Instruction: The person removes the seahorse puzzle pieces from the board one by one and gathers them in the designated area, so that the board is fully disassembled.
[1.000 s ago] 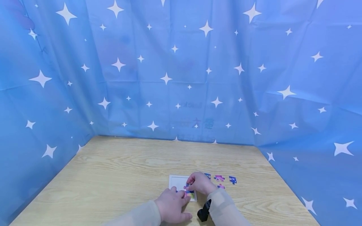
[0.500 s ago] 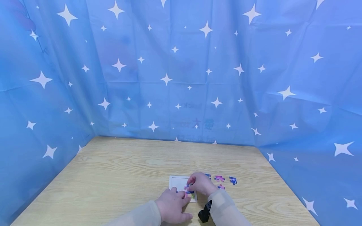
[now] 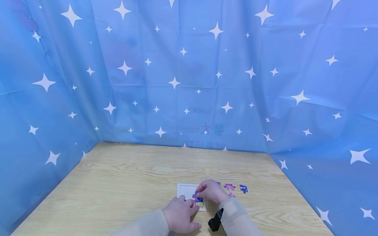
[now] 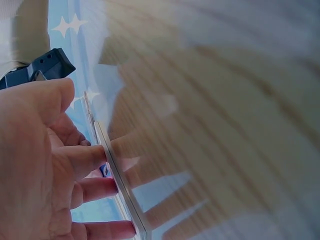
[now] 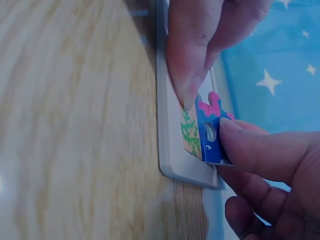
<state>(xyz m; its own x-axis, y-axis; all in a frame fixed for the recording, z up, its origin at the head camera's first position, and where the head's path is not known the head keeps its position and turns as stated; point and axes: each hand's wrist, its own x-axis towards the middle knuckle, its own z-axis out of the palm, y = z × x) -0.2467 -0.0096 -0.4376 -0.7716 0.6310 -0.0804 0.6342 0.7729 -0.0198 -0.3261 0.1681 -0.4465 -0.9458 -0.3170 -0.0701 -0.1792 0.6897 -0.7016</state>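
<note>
My right hand point(image 3: 212, 191) pinches a blue and pink jigsaw piece point(image 5: 215, 112) between thumb and fingers, over the right side of a white puzzle tray point(image 3: 184, 188). The piece is slightly tilted and meets a piece with a green plant print point(image 5: 190, 132) lying in the tray. My left hand point(image 3: 179, 214) rests its extended fingertips on the tray's near part. In the right wrist view, left fingers point(image 5: 192, 55) press down beside the green-printed piece. The left wrist view shows several left fingers point(image 4: 97, 192) touching the tray edge. Other pieces under the left hand are mostly hidden.
Loose jigsaw pieces lie right of the tray: a pink one with an eye point(image 3: 229, 186), a blue one with a star point(image 3: 243, 188), and others partly behind the right hand. A black wrist device point(image 3: 215, 221) sits on the right wrist. Blue star-printed curtain point(image 3: 189, 82) surrounds the wooden table point(image 3: 133, 173).
The right fingers have shifted slightly, and more of the piece's blue and pink face shows, as if it lies flatter. The left hand stays in place on the tray.
</note>
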